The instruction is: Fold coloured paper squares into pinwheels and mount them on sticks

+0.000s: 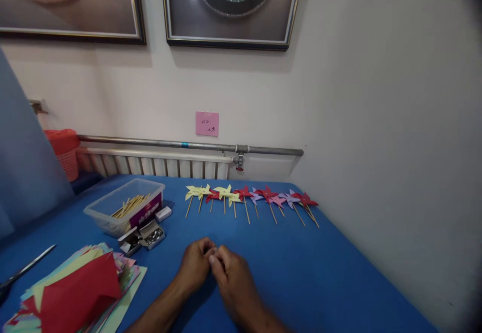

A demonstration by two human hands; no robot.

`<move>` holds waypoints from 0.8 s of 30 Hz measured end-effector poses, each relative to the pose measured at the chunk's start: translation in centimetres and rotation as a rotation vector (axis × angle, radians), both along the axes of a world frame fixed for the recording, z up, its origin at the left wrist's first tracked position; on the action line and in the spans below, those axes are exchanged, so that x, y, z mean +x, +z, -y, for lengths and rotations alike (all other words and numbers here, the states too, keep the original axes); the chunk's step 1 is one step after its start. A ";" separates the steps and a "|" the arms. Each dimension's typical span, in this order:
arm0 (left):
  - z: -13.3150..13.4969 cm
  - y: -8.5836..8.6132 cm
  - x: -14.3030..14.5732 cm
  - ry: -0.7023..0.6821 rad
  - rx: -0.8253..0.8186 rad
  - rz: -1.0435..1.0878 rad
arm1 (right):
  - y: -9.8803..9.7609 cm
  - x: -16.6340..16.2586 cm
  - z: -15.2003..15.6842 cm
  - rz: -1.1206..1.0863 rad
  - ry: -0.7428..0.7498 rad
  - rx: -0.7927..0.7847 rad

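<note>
My left hand (196,262) and my right hand (230,272) meet over the blue table (301,272), fingertips pinched together. Whatever lies between the fingers, if anything, is too small or hidden to make out. Left of my hands, small open boxes of metal pins (152,234) sit beside a clear plastic tub (109,200) holding thin wooden sticks (131,205). A stack of coloured paper, with a red sheet (81,293) on top, lies at the near left. Beyond my hands, several paper pinwheels on sticks (225,192) lie in a row.
Scissors (28,268) lie at the table's left edge. A small closed box (163,214) rests by the tub. Behind the table are a radiator (158,166), a metal pipe (211,145) and a pink note (207,123) on the wall. A red basket (67,154) stands at the back left.
</note>
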State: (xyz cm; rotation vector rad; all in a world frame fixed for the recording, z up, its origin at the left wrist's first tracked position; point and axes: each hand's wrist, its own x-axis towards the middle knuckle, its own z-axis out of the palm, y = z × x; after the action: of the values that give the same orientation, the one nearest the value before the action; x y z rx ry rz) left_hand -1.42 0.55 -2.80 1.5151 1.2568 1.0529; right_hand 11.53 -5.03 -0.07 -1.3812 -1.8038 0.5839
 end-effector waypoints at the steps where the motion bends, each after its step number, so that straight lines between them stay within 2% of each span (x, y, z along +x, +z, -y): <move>1: -0.1 -0.1 -0.1 0.011 -0.003 -0.008 | -0.5 -0.5 0.2 0.004 0.008 0.002; 4: -0.2 0.1 0.0 0.043 -0.003 -0.060 | -1.5 -0.4 0.0 0.014 0.025 -0.023; 9: 0.4 1.2 0.1 0.031 0.031 -0.196 | -1.7 0.4 -0.7 -0.041 0.052 -0.039; 17: 0.7 2.2 -1.5 0.058 0.189 -0.551 | -1.8 0.3 -0.7 -0.021 0.076 -0.041; 21: 1.0 4.3 -1.9 0.032 0.170 -0.815 | -2.0 0.4 -0.9 -0.001 0.082 -0.039; 24: 2.2 6.1 -2.5 0.050 0.223 -0.931 | -2.2 0.5 -1.1 0.014 0.100 -0.038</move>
State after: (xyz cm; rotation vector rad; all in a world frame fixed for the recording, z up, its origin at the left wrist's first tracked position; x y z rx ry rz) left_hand -3.92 -1.63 3.31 2.2797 1.8308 0.4995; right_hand 12.06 -3.94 -2.23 -1.3296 -1.8904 0.6653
